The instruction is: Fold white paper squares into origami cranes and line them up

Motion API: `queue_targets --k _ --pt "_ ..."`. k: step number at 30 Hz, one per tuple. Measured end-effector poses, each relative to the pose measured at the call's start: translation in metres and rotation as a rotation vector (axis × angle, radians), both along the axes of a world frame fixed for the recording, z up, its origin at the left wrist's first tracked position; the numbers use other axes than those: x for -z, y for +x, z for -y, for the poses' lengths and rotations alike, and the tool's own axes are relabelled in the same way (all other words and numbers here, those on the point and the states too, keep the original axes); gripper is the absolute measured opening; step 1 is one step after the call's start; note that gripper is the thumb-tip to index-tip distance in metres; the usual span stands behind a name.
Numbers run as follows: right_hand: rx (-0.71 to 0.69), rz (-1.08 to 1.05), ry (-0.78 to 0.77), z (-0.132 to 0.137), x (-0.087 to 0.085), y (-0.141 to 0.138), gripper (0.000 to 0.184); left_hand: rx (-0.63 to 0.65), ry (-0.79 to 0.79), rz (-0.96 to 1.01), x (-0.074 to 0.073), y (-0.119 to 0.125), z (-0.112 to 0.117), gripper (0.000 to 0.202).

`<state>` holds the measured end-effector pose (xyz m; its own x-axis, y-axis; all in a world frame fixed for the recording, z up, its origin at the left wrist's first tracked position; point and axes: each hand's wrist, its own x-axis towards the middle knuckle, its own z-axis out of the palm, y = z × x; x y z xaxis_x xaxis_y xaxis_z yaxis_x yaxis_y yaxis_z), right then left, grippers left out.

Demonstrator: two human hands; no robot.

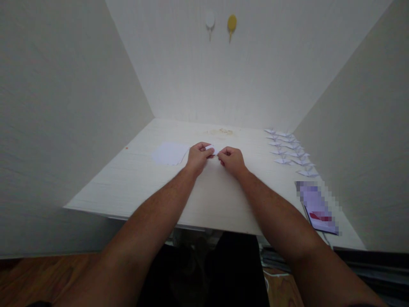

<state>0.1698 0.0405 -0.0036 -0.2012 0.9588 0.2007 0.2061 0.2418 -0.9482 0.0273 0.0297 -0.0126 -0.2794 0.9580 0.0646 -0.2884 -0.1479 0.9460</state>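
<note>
My left hand and my right hand meet at the middle of the white table. Both pinch a small folded piece of white paper, most of it hidden by my fingers. Just left of my left hand lies a stack of white paper sheets, flat on the table and touching neither hand.
Several folded white paper cranes stand in rows at the back right. A blurred purple and white flat object lies at the right front edge. White walls close in the table on three sides; two hooks hang on the back wall.
</note>
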Motion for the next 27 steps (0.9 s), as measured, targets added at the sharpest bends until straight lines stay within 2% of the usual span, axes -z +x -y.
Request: queue_targets --k 9,21,27 --pt "0.037 -0.028 -0.007 -0.002 0.000 -0.001 0.014 0.083 0.002 0.025 -0.003 0.001 0.003 0.040" --pt "-0.006 -0.056 -0.045 0.004 0.000 0.000 0.016 0.070 0.022 -0.009 -0.001 0.002 0.005 0.033" --pt "-0.034 -0.045 -0.053 0.008 0.001 0.005 0.020 0.083 0.024 -0.093 -0.001 0.003 0.007 0.029"
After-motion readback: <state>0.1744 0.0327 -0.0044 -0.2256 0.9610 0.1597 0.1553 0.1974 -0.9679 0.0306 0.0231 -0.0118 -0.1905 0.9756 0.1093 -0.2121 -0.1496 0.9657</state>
